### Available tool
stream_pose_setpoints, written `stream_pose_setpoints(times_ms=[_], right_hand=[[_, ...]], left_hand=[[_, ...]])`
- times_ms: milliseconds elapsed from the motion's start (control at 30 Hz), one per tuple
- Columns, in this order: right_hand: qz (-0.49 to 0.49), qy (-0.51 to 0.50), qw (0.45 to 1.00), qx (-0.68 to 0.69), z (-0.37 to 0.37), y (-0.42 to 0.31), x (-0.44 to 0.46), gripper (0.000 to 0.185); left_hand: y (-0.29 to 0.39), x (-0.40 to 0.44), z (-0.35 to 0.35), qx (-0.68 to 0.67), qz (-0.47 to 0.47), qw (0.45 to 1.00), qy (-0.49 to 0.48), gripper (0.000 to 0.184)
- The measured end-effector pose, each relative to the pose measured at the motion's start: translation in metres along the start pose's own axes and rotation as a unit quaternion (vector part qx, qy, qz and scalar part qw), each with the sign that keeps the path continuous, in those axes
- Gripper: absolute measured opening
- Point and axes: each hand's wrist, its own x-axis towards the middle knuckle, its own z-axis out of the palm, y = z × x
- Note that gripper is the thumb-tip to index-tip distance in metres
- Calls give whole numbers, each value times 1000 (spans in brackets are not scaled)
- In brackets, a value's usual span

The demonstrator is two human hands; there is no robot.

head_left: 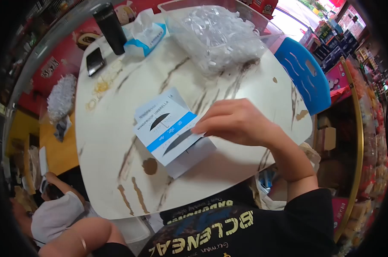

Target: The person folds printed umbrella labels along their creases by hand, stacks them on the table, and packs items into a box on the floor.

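Right hand (241, 122): the fingers were bent together at the right-hand edge of a printed umbrella card (159, 124); whether they pinched it could not be told. The left hand lay out of view. The step in hand was handling the card, which lay over similar pieces on the marbled table (104, 150); by judgement, moving it called for a light edge grip. Beyond, a clear bin (173, 23) contained heaped transparent plastic strips (219, 25); a blue-and-white packet (149, 40) held tissue (144, 19).
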Motion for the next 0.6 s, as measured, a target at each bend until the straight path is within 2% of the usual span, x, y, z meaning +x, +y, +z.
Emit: stream_pose_setpoints(times_ms=[67,100,167,200,233,267,300,333,433,533,567,600], right_hand=[[-10,100,995,24,-15,1,12,22],[13,133,990,46,-21,1,16,15],[54,173,982,48,-32,-3,27,11],[69,183,978,74,-32,0,32,13],[85,191,973,103,-32,3,38,16],[121,177,969,120,-33,4,43,18],[125,184,967,122,-31,11,47,18],[136,213,961,111,-28,14,52,15],[166,261,946,102,-22,24,63,15],[170,283,942,61,-15,33,74,17],[168,291,941,38,-12,34,78,18],[131,324,935,-62,-8,34,84,20]], left_hand=[[-3,-35,-35,57,-262,960,-85,49],[17,-53,-21,-46,-357,926,-111,63],[58,-88,6,-209,-552,799,-114,89],[79,-100,30,-275,-615,694,-253,95],[89,-103,41,-289,-641,576,-418,98],[86,-122,41,-413,-602,480,-487,82],[91,-141,41,-493,-606,375,-500,63],[96,-158,39,-535,-538,390,-521,40],[105,-156,36,-549,-592,193,-558,23],[111,-168,28,-532,-664,121,-512,20],[113,-169,27,-499,-689,129,-509,21],[116,-170,28,-466,-714,137,-505,23]])
